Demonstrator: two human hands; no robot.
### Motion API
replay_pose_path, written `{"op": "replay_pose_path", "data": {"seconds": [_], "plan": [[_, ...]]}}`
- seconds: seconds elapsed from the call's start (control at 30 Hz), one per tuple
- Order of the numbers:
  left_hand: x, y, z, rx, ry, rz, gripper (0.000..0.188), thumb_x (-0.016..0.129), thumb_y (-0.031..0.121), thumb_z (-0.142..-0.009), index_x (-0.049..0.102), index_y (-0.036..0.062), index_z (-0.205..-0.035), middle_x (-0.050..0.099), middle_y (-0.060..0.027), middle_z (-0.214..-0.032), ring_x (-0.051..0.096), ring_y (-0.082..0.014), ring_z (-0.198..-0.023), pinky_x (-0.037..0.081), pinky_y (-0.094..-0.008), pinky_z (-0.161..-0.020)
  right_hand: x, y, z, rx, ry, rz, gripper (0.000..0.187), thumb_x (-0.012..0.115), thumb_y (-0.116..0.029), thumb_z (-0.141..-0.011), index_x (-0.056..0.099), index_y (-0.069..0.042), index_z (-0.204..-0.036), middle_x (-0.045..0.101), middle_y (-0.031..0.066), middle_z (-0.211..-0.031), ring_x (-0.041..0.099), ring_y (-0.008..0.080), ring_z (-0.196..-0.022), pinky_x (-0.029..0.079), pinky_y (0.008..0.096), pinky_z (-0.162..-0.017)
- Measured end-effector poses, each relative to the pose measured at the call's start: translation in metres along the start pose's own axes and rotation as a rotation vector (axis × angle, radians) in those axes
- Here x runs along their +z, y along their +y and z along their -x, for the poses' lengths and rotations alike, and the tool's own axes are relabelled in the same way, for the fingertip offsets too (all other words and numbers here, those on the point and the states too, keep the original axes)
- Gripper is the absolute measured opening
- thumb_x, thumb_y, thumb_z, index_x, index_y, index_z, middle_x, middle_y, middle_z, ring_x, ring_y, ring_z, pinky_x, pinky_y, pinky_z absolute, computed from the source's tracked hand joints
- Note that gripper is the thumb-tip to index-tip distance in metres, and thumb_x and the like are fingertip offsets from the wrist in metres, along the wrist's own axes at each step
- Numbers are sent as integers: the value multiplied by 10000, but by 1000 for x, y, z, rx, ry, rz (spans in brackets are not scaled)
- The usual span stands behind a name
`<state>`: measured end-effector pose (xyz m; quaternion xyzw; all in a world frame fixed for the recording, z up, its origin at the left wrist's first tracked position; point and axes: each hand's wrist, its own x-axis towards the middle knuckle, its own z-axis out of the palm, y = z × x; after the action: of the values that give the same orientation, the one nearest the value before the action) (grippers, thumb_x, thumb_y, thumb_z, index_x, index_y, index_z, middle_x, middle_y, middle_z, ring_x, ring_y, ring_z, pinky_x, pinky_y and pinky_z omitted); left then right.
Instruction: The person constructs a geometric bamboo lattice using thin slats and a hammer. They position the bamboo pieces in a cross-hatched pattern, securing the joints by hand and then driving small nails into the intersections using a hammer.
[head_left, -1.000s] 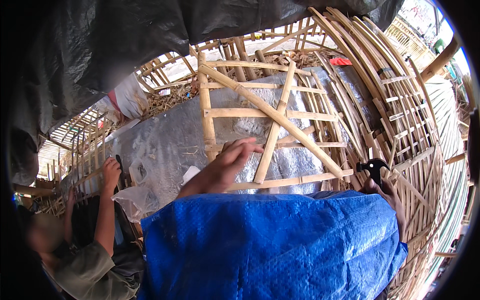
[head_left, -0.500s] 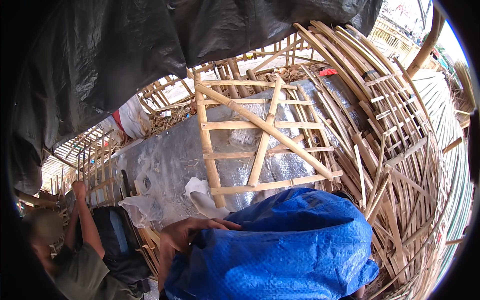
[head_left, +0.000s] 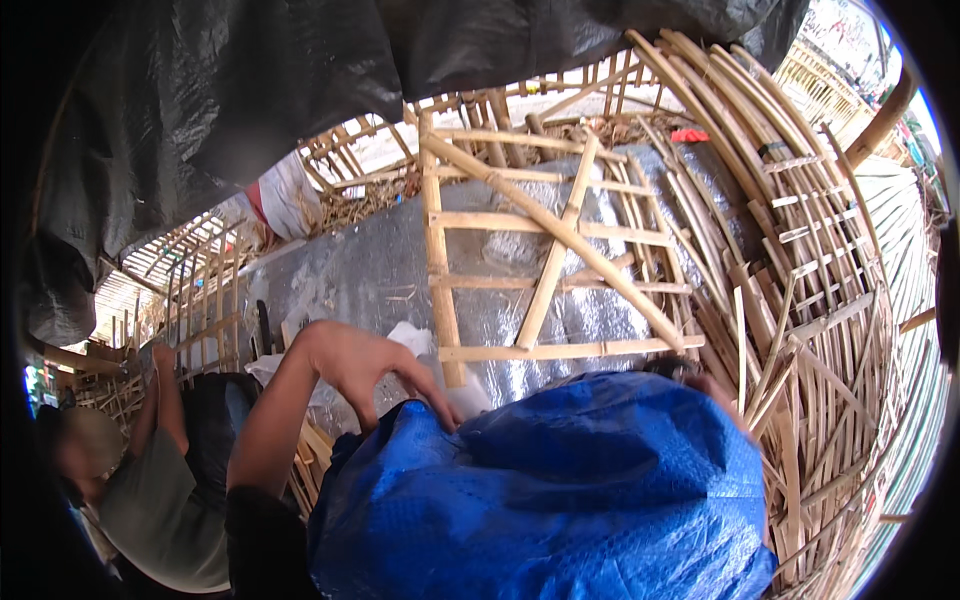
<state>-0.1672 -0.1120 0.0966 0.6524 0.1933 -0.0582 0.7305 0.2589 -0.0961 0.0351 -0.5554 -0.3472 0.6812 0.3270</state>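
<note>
A large blue plastic tarp (head_left: pixel 540 490), creased and bulging, fills the lower middle in front of me. My left hand (head_left: pixel 365 365) arches over its upper left edge, thumb and fingers on either side of a raised fold. The fingertips press onto the sheet. At the tarp's upper right edge a strip of skin shows, apparently my right hand (head_left: pixel 716 388); its fingers are hidden, and a small dark thing sits beside it. Just beyond the tarp lies a bamboo lattice frame (head_left: pixel 555 352) with two crossed diagonal poles.
The frame lies on a shiny grey sheet (head_left: pixel 370 270). Split bamboo strips (head_left: pixel 800 430) are heaped on the right. Black sheeting (head_left: pixel 250 90) hangs overhead at the left. Another person (head_left: pixel 165 510) in a dark green shirt is at the lower left, near a bamboo fence (head_left: pixel 205 295).
My left hand has risen and now arches higher over the tarp. The tarp's upper right edge has shifted, and skin shows there now. The whole view has moved slightly.
</note>
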Motion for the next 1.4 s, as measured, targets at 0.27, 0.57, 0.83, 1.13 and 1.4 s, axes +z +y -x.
{"op": "replay_pose_path", "data": {"seconds": [0.27,0.57,0.83,1.13,1.4], "plan": [[-53,-4,-44,-185,-190,-294,948,896,83,-520,507,86,-1385,547,-162,-1386,530,-309,-1269,431,-378,-1064,52,-126,-90,-9,-184,1141,392,737,-395,-885,670,-35,-1027,592,-1,-616,494,36,-496,389,235,-472],[-31,-82,-143,-270,1131,-752,1117,727,700,-697,349,-90,-1390,500,-299,-1238,558,-391,-1142,442,-448,-1024,47,-29,-212,-359,-69,1386,503,823,-452,-753,640,16,-743,606,142,-613,609,262,-581,465,409,-598],[-3,-143,-171,-391,1008,-684,924,764,437,-810,303,-69,-1432,679,-261,-950,701,-374,-836,552,-428,-714,39,-9,-216,-444,51,1212,419,828,-383,-772,690,2,-865,659,124,-643,622,223,-527,489,387,-537],[-49,-178,-110,-263,1059,-676,804,797,363,-787,386,129,-1437,714,-161,-815,714,-299,-649,594,-416,-589,67,-13,-202,-394,-18,1069,457,813,-397,-769,684,42,-789,642,159,-629,622,231,-545,486,388,-567],[-52,-177,-83,-144,1054,-997,894,842,304,-673,448,247,-1474,721,-65,-911,684,-243,-689,550,-374,-623,45,-59,-279,-483,394,877,601,768,-558,-779,705,35,-853,608,122,-561,602,213,-513,485,408,-550]]}}
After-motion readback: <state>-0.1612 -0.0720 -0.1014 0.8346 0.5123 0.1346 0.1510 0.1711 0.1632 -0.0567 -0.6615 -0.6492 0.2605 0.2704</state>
